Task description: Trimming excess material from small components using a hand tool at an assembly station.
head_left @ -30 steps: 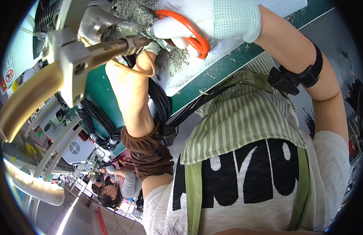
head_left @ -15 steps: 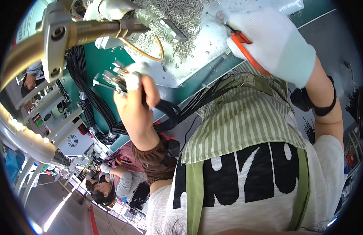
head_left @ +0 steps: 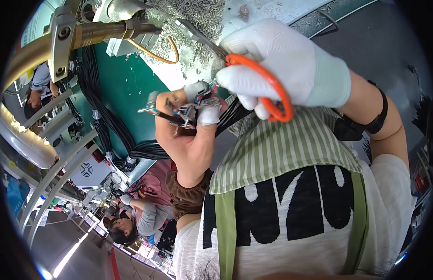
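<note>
Low over the near edge of the bench, my left hand (head_left: 188, 112) is closed round a bunch of black cable ends (head_left: 181, 116). Small metal connectors and coloured wires stick out between its fingers, and white covers wrap some fingertips. Just right of it and higher is my right hand (head_left: 277, 65) in a white knit glove. Its fingers close on orange-handled scissors (head_left: 284, 91), one handle loop hanging below the palm. The blades point to the upper left, partly hidden by the glove and hard to tell from a metal block behind.
A heap of small metal pieces (head_left: 188, 58) covers the white board at the back. A brass-coloured lamp arm (head_left: 99, 37) and a thin yellow tube (head_left: 156, 58) cross the upper left. Bundled black cables (head_left: 97, 107) lie on the green mat (head_left: 125, 88). Another person (head_left: 141, 217) sits lower left.
My left hand has moved right with the cable ends and turned. My right hand has come left and down with the scissors, so both hands are now close together.
</note>
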`<state>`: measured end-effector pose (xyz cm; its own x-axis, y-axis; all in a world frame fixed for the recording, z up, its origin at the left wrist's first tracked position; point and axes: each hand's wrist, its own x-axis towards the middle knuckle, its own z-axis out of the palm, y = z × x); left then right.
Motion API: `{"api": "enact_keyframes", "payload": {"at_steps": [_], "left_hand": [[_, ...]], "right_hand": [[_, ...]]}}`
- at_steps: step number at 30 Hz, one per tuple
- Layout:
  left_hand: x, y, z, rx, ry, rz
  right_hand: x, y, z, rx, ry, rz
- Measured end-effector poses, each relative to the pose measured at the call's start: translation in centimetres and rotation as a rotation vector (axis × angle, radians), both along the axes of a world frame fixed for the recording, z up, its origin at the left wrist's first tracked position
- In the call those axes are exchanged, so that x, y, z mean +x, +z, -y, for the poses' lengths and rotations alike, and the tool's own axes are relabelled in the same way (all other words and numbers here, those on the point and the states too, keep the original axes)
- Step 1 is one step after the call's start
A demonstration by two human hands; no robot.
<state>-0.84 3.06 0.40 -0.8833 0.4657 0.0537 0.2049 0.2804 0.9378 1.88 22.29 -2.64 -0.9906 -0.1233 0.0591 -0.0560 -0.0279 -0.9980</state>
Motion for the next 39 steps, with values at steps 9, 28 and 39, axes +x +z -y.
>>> {"api": "enact_keyframes", "payload": {"at_steps": [9,28,39], "left_hand": [[-0.7,-0.7,1.0,0.129,-0.175,-0.067],[-0.9,1.5,-2.0,-0.111,0.07,0.165],[-1.8,0.0,-1.7,-0.017,0.162,0.255]], "right_hand": [[0.7,1.7,-2.1,-0.472,0.476,0.435],[2.3,3.5,-1.1,1.104,-0.195,-0.483],[2.9,0.3,-0.3,0.529,-0.19,-0.315]]}}
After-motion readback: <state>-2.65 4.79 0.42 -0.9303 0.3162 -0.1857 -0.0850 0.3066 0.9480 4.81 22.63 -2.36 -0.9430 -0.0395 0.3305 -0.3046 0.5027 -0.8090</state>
